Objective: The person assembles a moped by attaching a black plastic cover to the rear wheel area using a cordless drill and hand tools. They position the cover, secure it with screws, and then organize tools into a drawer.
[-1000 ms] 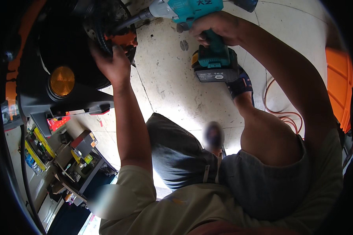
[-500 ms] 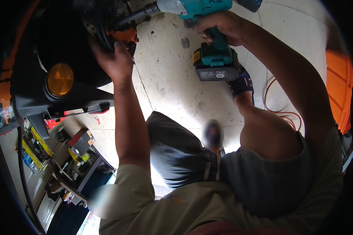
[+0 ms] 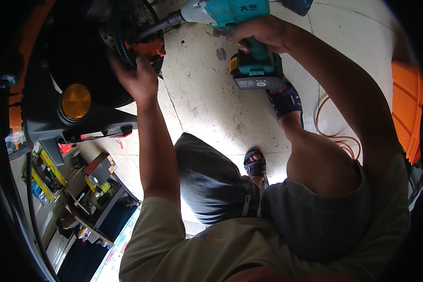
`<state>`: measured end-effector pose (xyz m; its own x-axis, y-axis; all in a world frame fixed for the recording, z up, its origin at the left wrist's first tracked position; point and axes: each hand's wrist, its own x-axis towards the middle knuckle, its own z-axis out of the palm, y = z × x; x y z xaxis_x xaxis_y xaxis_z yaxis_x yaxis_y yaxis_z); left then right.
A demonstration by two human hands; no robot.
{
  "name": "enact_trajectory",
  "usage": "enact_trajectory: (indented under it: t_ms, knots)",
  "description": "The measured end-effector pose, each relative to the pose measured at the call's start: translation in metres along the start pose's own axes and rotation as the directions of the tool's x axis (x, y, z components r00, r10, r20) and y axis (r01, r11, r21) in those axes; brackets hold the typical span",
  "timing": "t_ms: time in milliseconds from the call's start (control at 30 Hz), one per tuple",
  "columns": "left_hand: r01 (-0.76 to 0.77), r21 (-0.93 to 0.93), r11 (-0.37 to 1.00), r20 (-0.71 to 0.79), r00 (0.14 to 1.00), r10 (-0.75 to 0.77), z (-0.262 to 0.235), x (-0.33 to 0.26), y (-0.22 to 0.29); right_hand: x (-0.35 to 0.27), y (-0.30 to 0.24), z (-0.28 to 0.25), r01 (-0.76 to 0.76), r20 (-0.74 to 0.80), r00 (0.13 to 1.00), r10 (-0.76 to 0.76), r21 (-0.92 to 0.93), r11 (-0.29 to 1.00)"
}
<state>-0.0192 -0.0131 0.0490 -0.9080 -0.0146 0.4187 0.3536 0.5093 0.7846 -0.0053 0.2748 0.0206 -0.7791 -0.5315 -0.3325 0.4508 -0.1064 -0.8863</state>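
Note:
My right hand is wrapped round the grip of a teal cordless impact wrench, held level with its battery pack down. Its long dark socket points left, the tip reaching an orange brake caliper beside a drilled brake disc. Just below, my left hand closes about the caliper's lower side, thumb up against it. A dark hose runs between thumb and fingers, and the fingertips are lost in shadow. Behind lies a black wheel.
A black fender piece bears a round amber reflector. A cluttered workbench stands lower left. At right are an orange panel and a coiled reddish hose on the pale floor. My sandalled feet rest there.
The impact wrench and my right hand have shifted slightly left and up. More of the brake disc shows behind the socket. My left hand keeps nearly the same place.

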Motion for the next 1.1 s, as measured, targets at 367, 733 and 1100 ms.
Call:
enact_trajectory:
  t_ms: [367, 733, 1100]
  knots:
    - [0.009, 0.036, 0.999, 0.030, 1.000, -0.010, -0.001, 0.000, 0.000, -0.021, 0.053, -0.047, -0.157, -0.164, 0.974, 0.156, 0.007, 0.988]
    - [0.031, -0.015, 0.999, 0.054, 0.998, -0.031, -0.002, -0.001, 0.013, 0.011, 0.052, -0.019, -0.121, -0.093, 0.988, 0.123, 0.028, 0.992]
    - [0.016, 0.008, 1.000, 0.055, 0.998, -0.017, -0.004, -0.002, 0.012, 0.018, 0.066, -0.032, -0.122, 0.084, 0.991, 0.102, 0.280, 0.952]
